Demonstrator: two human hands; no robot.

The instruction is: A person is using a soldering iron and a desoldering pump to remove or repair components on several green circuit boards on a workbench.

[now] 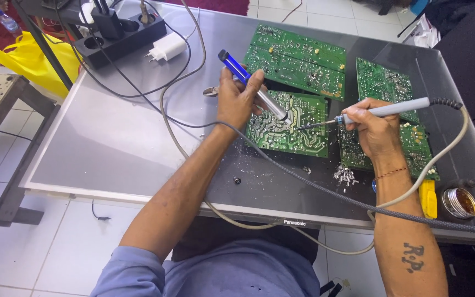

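My left hand grips a blue and silver desoldering pump, its nozzle down on a green circuit board lying in the middle of the grey tabletop. My right hand holds a grey-handled soldering iron, whose tip touches the same board just right of the pump's nozzle. The iron's braided cable loops off to the right and down along the table's near edge.
Three more green boards lie behind and to the right. A black power strip with plugs and a white charger sits at the back left. Solder scraps, a yellow tool and a round tin are near the right edge.
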